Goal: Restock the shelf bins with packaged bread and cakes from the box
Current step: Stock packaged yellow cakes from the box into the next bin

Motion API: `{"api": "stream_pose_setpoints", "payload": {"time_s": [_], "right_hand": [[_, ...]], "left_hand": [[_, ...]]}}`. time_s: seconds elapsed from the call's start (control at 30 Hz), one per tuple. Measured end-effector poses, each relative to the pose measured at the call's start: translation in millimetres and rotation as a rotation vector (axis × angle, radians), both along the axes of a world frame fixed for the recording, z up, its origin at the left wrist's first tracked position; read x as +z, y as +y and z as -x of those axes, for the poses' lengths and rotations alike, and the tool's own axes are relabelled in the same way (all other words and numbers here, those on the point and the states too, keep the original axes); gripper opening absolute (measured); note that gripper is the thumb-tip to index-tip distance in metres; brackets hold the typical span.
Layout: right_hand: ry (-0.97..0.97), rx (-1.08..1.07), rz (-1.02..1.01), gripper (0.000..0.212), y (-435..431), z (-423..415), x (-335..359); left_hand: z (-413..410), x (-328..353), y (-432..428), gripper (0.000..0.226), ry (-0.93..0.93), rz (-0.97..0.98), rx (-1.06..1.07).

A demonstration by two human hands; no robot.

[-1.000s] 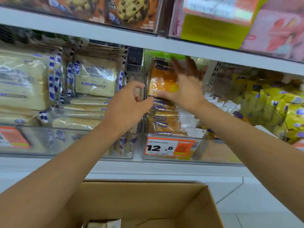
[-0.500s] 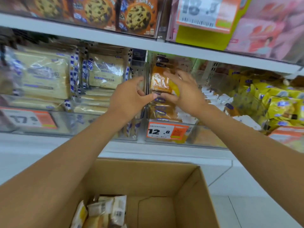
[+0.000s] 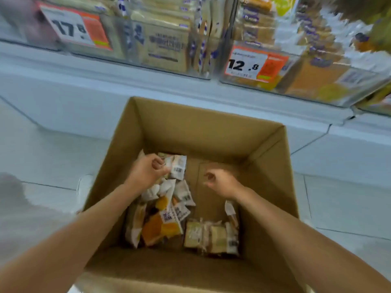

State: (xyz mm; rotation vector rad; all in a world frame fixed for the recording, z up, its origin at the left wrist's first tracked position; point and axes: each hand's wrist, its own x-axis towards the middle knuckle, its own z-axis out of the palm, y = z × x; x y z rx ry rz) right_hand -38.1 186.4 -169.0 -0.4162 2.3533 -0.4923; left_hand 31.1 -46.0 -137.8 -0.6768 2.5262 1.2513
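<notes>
Head view: inside the box, the left hand pinches a white packet; the right hand hovers over the box's bare floor, fingers loosely curled, empty.

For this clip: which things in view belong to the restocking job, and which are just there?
Job: cardboard box; orange packets and pale bread packs inside it; white packet, pinched by the left hand; empty right hand; clear shelf bins.
Just there: 17.8 price tag; 12.8 price tag; tiled floor.
</notes>
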Motion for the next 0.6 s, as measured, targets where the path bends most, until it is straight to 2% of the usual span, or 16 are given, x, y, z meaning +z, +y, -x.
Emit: {"api": "stream_pose_setpoints", "payload": {"time_s": [0.1,0.17,0.23,0.37,0.47,0.53,0.6], "right_hand": [[-0.359,-0.188,0.117,0.055,-20.9,-19.8,-58.2],[-0.489,-0.228,0.128,0.061,-38.7,-38.0,-91.9],[-0.48,-0.21,0.106,0.06,-52.3,-55.0,-116.2],[-0.463,-0.258,0.127,0.038,-48.3,-58.8,-130.7],[-0.522,-0.417,0.229,0.032,-19.2,-40.4,-105.7],[-0.427,-0.534,0.287,0.023,0.9,-23.4,-74.3],[-0.353,-0.574,0.405,0.024,13.2,-7.7,-38.0]], "left_hand": [[-18.1,-33.8,-1.6,0.025,-0.012,-0.058,0.056],[-24.6,-52.4,-3.7,0.025,-0.037,-0.048,0.064],[-28.7,-62.6,-5.0,0.024,-0.058,-0.076,0.057],[-28.9,-65.5,-6.2,0.024,-0.074,-0.115,0.071],[-27.8,-64.2,-6.6,0.025,-0.057,-0.137,0.086],[-27.4,-60.0,-2.7,0.027,-0.043,-0.149,0.105],[-25.9,-54.2,3.6,0.036,-0.024,-0.163,0.133]]}}
